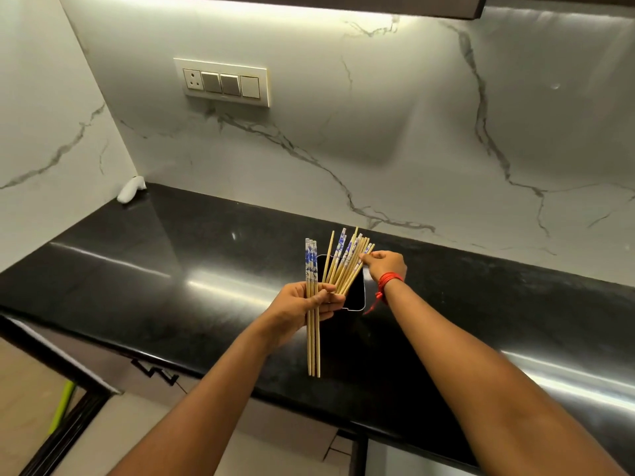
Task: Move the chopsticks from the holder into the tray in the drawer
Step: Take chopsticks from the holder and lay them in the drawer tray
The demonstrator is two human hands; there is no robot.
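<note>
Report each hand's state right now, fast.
Left hand: closed, holding a bundle of chopsticks upright.
Right hand: closed, pinching the standing chopsticks in the holder.

Holder (357, 292) stands on the bench (171, 269), set back from the front edge. Chopsticks in 2 groups: 1 bunch (345, 266) in the holder, leaning right; 1 bundle (312, 269) just left of it, upright in the left hand (302, 309). Right hand (386, 266) at the bunch's right side, pinching its tops. Crumpled wad (131, 188) in the bench's back left corner. Switch plate (222, 82) on the wall behind, left of the holder.
</note>
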